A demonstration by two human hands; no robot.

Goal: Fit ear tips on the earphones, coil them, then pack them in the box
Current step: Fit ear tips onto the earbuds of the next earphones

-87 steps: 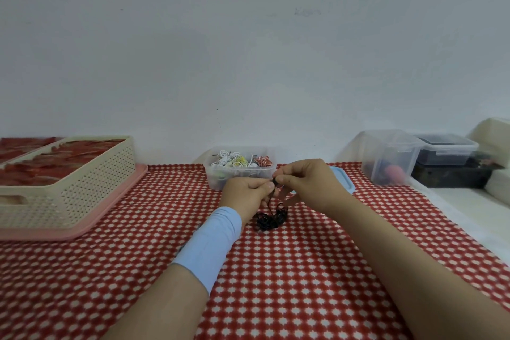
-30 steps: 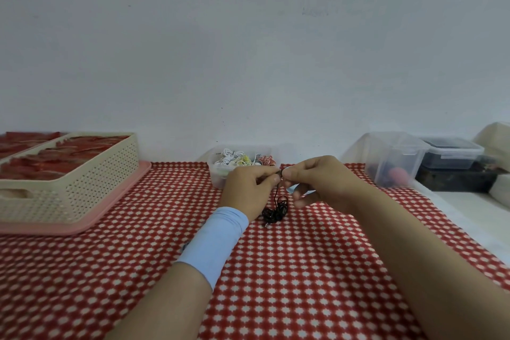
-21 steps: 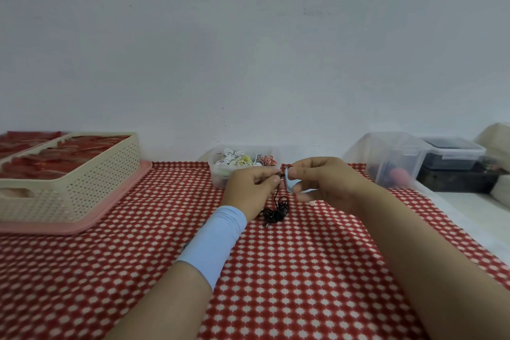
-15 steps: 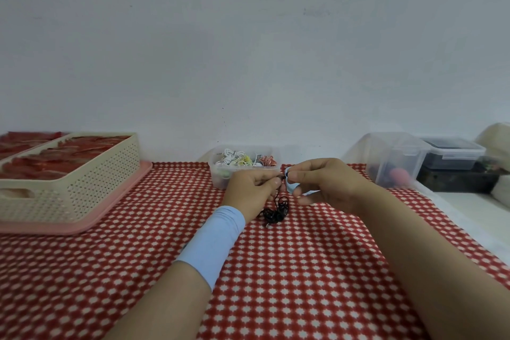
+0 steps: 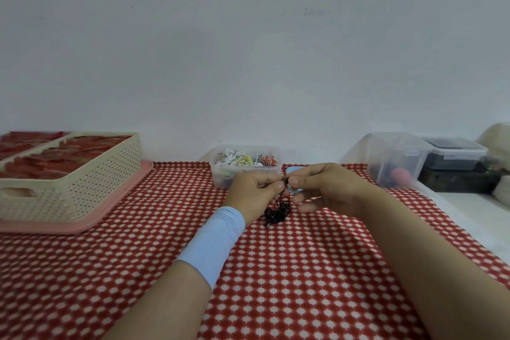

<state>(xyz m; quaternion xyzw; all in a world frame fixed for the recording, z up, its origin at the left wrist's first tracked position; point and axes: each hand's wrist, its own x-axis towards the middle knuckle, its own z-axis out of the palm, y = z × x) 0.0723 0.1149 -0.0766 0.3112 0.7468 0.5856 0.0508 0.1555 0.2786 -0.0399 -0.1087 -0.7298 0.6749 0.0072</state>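
Nearest, on the cloth, the earphones rest as a loose black bundle, directly below the gap between the hands, with the plug end toward the person. Cable runs near vertical from the bundle up to the fingertips. Left hand and right hand meet thumb-tip to thumb-tip, each pinching the upper end, and are equally near to it. Bud heading and any ear tip: too small to tell. Just beyond the left hand stands the box.
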